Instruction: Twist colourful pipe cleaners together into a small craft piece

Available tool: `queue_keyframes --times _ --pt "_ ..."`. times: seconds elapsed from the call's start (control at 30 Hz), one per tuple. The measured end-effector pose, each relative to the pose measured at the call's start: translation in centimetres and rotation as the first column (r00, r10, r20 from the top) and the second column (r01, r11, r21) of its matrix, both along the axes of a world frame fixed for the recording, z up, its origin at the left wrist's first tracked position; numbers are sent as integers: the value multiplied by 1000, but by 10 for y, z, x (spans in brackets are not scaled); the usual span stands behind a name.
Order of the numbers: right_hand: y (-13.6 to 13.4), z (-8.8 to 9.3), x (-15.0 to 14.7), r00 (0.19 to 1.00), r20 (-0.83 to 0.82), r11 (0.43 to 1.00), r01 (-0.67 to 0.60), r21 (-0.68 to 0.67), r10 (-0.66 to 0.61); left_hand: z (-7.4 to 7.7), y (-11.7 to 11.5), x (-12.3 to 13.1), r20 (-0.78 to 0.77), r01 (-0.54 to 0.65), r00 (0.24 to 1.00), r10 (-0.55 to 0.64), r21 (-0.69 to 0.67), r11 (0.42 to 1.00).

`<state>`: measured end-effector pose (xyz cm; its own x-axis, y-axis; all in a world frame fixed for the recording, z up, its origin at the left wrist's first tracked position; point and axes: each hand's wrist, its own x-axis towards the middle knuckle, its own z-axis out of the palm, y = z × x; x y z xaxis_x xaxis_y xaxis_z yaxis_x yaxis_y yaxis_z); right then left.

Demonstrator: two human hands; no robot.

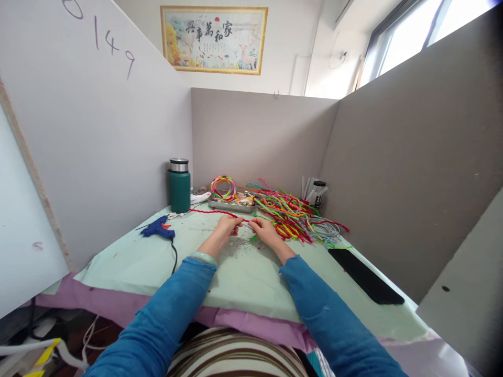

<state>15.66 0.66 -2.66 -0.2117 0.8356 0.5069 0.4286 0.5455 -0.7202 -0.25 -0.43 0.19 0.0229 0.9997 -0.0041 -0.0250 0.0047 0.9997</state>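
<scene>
Both hands meet over the middle of the pale green table cover (243,277). My left hand (227,226) is closed in a pinch on a red pipe cleaner (212,211) that trails away to the left toward the flask. My right hand (262,230) is also closed, pinching the same red pipe cleaner close to the left fingers, with a bit of green showing under it. Small scraps lie on the cover beneath the hands.
A heap of coloured pipe cleaners (293,212) lies at the right rear, a metal tray (230,203) with coloured rings behind the hands. A green flask (179,186), a blue glue gun (157,228) with cord at left, a black phone (365,275) at right. Partition walls enclose three sides.
</scene>
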Motion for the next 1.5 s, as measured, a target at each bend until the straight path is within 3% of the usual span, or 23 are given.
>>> queue_keyframes --times 0.13,0.23,0.33,0.43,0.63,0.77,1.03,1.33,1.5 --pt "-1 1 0 998 29 998 57 -18 -57 2 0 0 -21 -16 1000 15 -25 1000" --pt "-6 4 -1 1000 29 989 -8 -147 12 2 1 1 -54 -40 998 40 -8 999" --pt "-10 7 -2 974 -154 928 -210 -309 169 1 0 1 -106 -68 992 72 38 997" --pt "-10 9 -2 885 -413 874 -364 -323 216 1 -1 2 -171 -38 984 47 56 998" --pt "-7 8 -3 829 -546 868 -354 -347 119 -1 -2 4 -248 19 969 -7 46 999" --pt "-9 7 -6 853 -499 868 -357 -346 152 -2 0 4 -197 15 980 -6 43 999" --pt "-2 -1 -7 957 -271 963 -161 -216 99 -3 0 3 -167 23 986 -17 31 999" --pt "2 -5 -4 999 -27 997 -22 -69 20 1 0 3 -134 -21 991 28 51 998" --pt "-2 0 -5 991 -101 978 -102 -180 85 2 1 3 -136 -47 989 56 70 996"
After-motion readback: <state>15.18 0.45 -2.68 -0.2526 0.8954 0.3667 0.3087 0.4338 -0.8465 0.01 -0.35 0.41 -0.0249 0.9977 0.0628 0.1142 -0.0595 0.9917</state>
